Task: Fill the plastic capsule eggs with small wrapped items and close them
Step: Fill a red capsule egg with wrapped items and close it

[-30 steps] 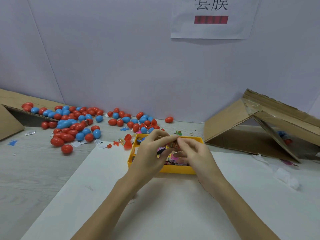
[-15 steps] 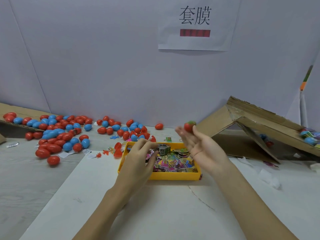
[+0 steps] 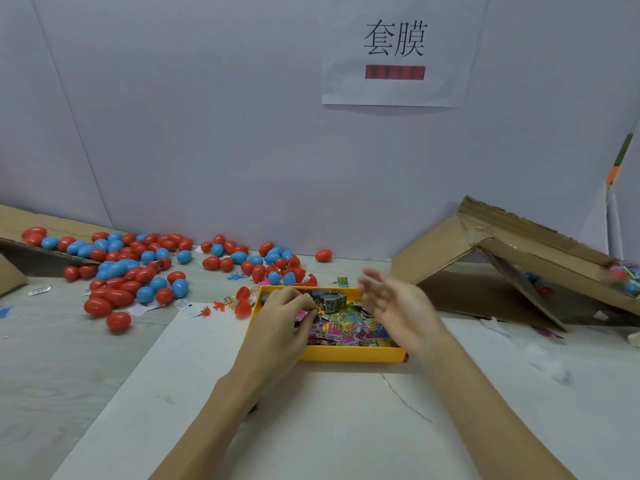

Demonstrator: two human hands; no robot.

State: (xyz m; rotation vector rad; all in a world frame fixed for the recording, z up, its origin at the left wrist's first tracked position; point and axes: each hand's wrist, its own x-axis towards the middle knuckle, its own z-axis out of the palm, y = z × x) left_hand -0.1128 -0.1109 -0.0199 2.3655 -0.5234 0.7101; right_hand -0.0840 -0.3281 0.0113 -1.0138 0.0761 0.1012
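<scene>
A yellow tray (image 3: 346, 353) at the table's middle holds several small colourful wrapped items (image 3: 349, 327). My left hand (image 3: 280, 327) reaches into the tray's left side, its fingertips curled and pinching a small pink wrapped item. My right hand (image 3: 391, 306) hovers over the tray's right side, blurred, fingers spread and holding nothing. Several closed red and blue capsule eggs (image 3: 121, 271) lie scattered at the back left. Open red egg halves (image 3: 242, 306) sit just left of the tray. A blurred red and blue egg (image 3: 620, 275) is at the far right, by the cardboard box.
A tipped cardboard box (image 3: 519, 258) lies at the right with several eggs inside. Another cardboard flap (image 3: 14, 230) sits at the far left under some eggs. A white sheet (image 3: 311, 410) covers the near table. Small toy bits and wrappers litter the area left of the tray.
My right hand lifted a red egg away from the tray, then let it go toward the box at the right and now is empty. My left hand dropped into the tray.
</scene>
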